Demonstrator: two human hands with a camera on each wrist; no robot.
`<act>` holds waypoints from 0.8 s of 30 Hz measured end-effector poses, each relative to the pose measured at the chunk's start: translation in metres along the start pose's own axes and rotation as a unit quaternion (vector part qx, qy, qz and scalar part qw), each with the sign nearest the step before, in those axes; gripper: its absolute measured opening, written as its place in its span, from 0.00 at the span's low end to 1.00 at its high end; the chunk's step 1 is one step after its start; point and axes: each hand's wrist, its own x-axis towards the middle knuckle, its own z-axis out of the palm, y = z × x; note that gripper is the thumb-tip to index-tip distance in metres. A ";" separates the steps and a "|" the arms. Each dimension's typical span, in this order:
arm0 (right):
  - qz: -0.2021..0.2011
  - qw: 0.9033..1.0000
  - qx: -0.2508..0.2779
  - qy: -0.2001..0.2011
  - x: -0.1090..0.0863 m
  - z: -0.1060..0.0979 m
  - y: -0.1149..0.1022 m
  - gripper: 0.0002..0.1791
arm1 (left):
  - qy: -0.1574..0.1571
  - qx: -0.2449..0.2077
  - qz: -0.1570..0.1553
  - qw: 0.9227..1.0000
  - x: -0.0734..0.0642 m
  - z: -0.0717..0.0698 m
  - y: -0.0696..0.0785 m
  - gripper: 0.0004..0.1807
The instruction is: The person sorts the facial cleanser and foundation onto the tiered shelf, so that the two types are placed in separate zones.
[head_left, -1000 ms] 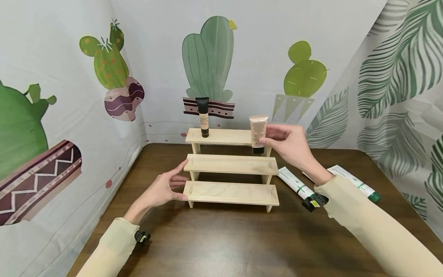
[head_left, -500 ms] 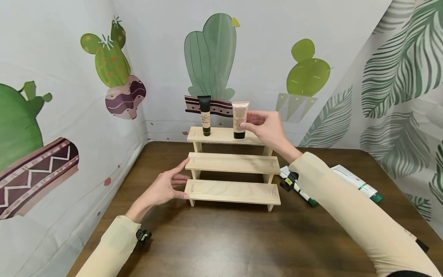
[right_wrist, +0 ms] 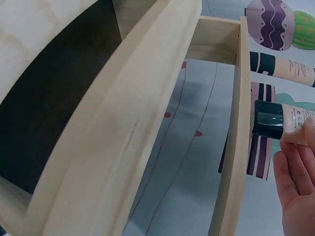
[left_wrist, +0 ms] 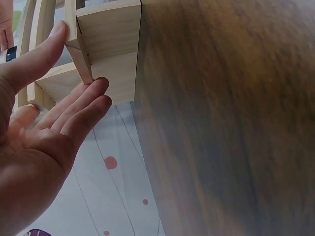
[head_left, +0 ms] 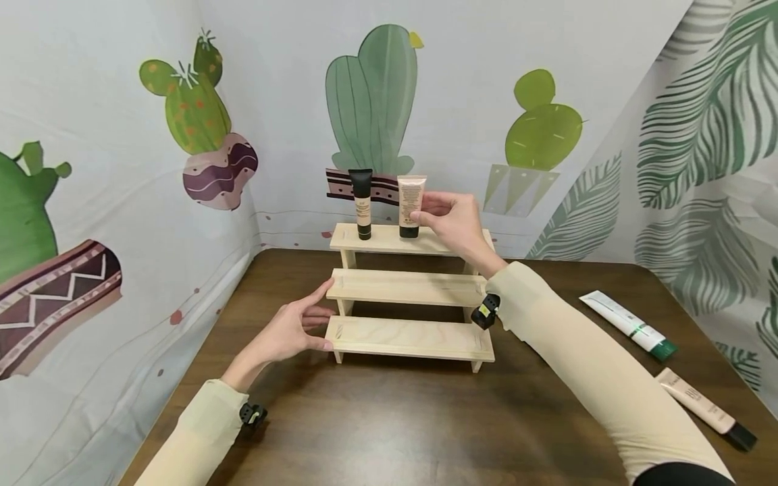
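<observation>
The right hand (head_left: 448, 217) is pinching a pale tube (head_left: 409, 196) in a narrow grip, thumb against fingers, and is holding it upright, cap down, at the top shelf (head_left: 385, 237) of a wooden stand (head_left: 413, 287). Whether the cap is resting on the wood or hovering just above is hard to tell from either view. A slim black-ended tube (head_left: 362, 204) is standing on that shelf, just left of the pale one and apart from it. The left hand (head_left: 288, 331) is lying wide against the stand's left end, thumb at the lowest shelf (head_left: 410, 337), likely steadying it on the worktop (head_left: 389, 418). If the fingers are letting go before the cap is sitting flat, the broad-topped tube could be tipping, backward off the shelf or forward down the steps. Drifting left could be toppling its neighbour. The black wrist device (head_left: 486, 310) is overlapping the stand's right end in the head view, so a low withdrawal could be snagging wood and shaking both tubes.
</observation>
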 end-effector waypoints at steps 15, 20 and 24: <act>-0.003 1.000 -0.003 -0.009 0.001 0.006 0.000 0.20 | 0.003 0.002 0.001 1.000 -0.002 0.000 0.001 0.68; -0.004 1.000 -0.003 -0.007 0.000 0.006 0.003 0.21 | 0.002 -0.002 0.003 1.000 -0.002 0.001 0.001 0.67; -0.004 1.000 -0.008 -0.007 0.000 0.005 0.005 0.21 | 0.002 -0.006 0.004 1.000 -0.002 0.001 0.001 0.67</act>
